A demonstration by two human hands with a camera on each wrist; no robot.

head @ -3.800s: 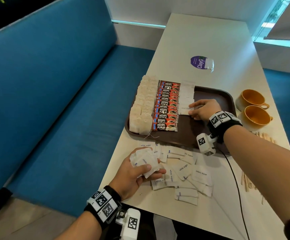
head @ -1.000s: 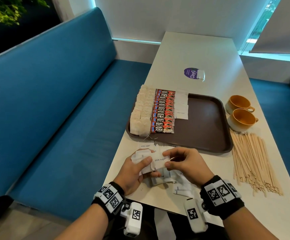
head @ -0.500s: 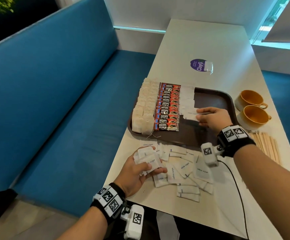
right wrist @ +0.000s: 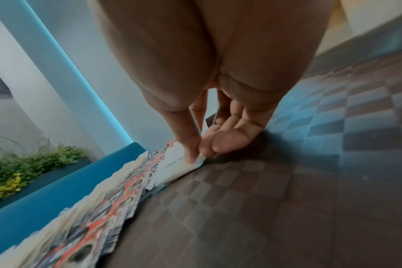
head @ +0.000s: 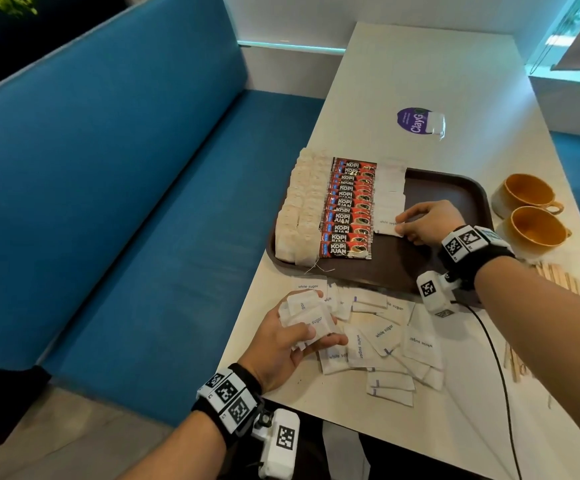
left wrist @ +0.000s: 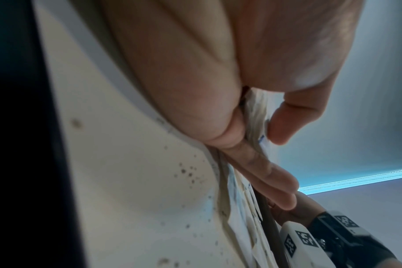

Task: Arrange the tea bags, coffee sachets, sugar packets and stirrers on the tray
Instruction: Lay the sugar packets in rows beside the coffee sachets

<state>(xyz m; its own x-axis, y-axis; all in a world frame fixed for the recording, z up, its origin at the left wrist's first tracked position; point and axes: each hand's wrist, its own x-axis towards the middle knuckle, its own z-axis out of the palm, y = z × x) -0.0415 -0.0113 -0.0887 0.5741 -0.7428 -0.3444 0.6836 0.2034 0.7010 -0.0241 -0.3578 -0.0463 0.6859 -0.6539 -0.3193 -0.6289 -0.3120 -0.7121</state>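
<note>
A dark brown tray (head: 430, 261) carries a row of tea bags (head: 299, 209) on its left, red coffee sachets (head: 350, 209) beside them, and a column of white sugar packets (head: 389, 192). My right hand (head: 420, 223) pinches the near corner of the nearest sugar packet (right wrist: 179, 166) lying on the tray. My left hand (head: 292, 337) grips a stack of sugar packets (head: 307, 315) over the table's near left edge; the left wrist view shows thumb and fingers clamped on the stack (left wrist: 256, 116). Loose sugar packets (head: 385, 337) lie scattered before the tray. Wooden stirrers (head: 558, 275) lie mostly hidden behind my right arm.
Two orange cups (head: 532, 216) stand right of the tray. A purple round sticker with a small white packet (head: 420, 121) lies farther back on the white table (head: 437, 71). A blue bench (head: 125, 202) runs along the left. A black cable (head: 499, 368) trails from my right wrist.
My right hand took a packet from the left hand's stack a second ago, carried it onto the tray, and now has it down at the near end of the sugar column.
</note>
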